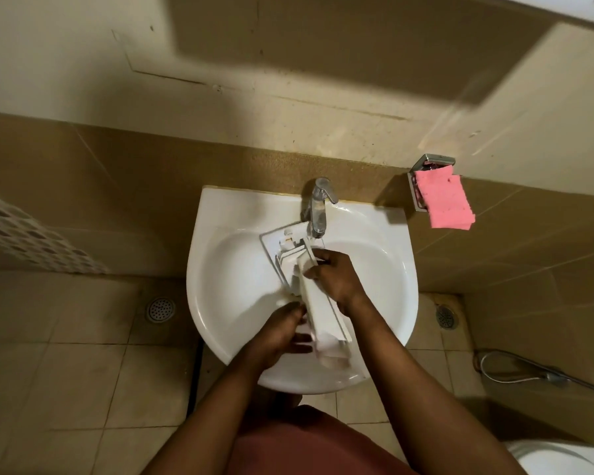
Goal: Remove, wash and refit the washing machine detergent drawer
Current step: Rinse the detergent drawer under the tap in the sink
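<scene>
One long white drawer (323, 313) — L hand (282, 334), R hand (336, 279) gripping

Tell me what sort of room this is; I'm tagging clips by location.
Most likely a bathroom: a white basin with a chrome tap, a floor drain in the tiled floor, and what looks like a toilet.
</scene>
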